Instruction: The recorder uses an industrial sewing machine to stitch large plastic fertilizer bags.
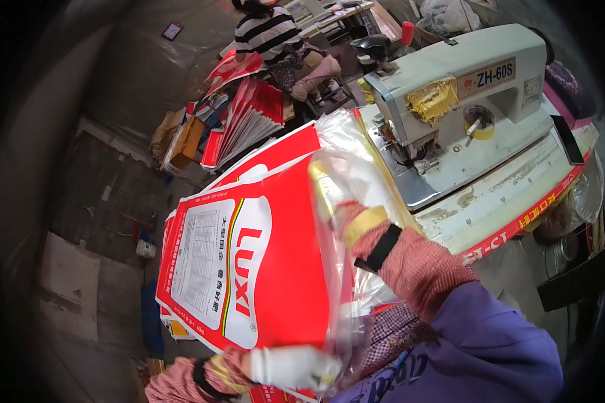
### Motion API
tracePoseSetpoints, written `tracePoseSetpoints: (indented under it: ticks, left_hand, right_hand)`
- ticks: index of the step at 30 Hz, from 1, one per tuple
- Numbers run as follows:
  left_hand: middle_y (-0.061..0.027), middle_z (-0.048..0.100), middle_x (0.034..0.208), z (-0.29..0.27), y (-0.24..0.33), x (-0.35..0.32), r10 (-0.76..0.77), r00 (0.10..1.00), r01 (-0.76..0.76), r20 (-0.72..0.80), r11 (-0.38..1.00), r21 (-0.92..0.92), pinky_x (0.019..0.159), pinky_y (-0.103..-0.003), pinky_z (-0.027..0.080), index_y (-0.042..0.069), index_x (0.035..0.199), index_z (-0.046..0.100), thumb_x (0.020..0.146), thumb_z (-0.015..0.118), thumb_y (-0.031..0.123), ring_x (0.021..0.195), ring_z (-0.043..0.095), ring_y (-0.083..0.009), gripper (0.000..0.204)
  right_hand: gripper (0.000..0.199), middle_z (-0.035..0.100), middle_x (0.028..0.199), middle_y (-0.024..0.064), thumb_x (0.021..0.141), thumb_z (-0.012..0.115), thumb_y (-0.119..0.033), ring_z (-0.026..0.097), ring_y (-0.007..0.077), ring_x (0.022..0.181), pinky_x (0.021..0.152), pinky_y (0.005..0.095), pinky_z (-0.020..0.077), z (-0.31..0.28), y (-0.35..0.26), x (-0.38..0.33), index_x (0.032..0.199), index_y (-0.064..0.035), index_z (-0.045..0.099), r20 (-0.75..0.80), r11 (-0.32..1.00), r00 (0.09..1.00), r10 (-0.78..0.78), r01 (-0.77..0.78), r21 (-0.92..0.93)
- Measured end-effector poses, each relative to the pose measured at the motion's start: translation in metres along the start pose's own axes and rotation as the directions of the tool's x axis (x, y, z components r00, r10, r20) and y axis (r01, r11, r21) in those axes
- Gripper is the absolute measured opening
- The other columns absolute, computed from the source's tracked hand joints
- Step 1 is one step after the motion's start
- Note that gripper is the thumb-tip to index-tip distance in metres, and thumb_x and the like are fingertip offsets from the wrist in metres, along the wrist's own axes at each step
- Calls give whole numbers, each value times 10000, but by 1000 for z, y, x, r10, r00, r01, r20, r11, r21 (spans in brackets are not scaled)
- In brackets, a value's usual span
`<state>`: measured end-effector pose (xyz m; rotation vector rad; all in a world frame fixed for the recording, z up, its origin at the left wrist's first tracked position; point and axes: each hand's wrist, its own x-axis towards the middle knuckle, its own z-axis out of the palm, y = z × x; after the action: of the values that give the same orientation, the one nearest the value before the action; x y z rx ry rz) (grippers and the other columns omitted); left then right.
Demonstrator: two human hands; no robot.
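Purple sleeve [491,349] filled the lower right of the frame; my left hand [292,367], in a white glove, pinched the lower edge of the red-and-white printed sack [249,262] at centre; my right hand [329,195], blurred behind clear plastic liner [356,154], gripped the sack's top; grip there I cannot tell; sewing machine [464,87] stood upper right.

Grey-white sewing machine [464,87] sits on the worn counter [517,181] up and right of the grip. Far above the grip, a person in a striped top [269,33] sits by leaning red sack stacks [249,121]. Cardboard box [187,141] upper left, on the floor [81,221].
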<state>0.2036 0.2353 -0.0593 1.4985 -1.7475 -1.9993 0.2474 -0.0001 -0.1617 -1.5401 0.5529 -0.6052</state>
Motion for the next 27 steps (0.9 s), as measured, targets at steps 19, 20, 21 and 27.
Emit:
tracePoseSetpoints:
  ticks: [19,20,21,27]
  left_hand:
    - [-62,580,790,-249,30,79,423,464,877,-778,-342,337,485,-341,500,100,897,543,785,493,111,618,637,-213,123]
    - [-59,581,790,-255,32,81,227,413,905,-882,-212,369,480,-339,505,100,893,543,793,488,116,626,643,-211,115]
    - [-85,593,780,-260,39,81,170,432,890,-886,-236,389,468,-329,512,91,887,544,797,483,120,594,641,-225,113]
    - [-140,632,741,-294,145,34,512,321,934,-797,-310,178,603,-395,512,58,797,583,771,489,81,710,637,-302,101]
  right_hand:
    - [217,623,791,170,788,484,-168,613,323,716,606,430,483,40,3,-45,934,-65,605,500,729,793,-349,565,-387]
    - [217,623,791,170,788,484,-168,613,323,716,606,430,483,45,7,-51,934,-65,605,529,730,804,-273,531,-430]
    - [216,621,797,169,788,489,-168,611,320,722,613,427,483,49,12,-57,935,-62,605,555,741,800,-229,513,-434]
    - [217,610,835,167,785,515,-167,600,302,758,652,411,479,48,37,-123,941,-44,602,676,877,702,-222,448,-177]
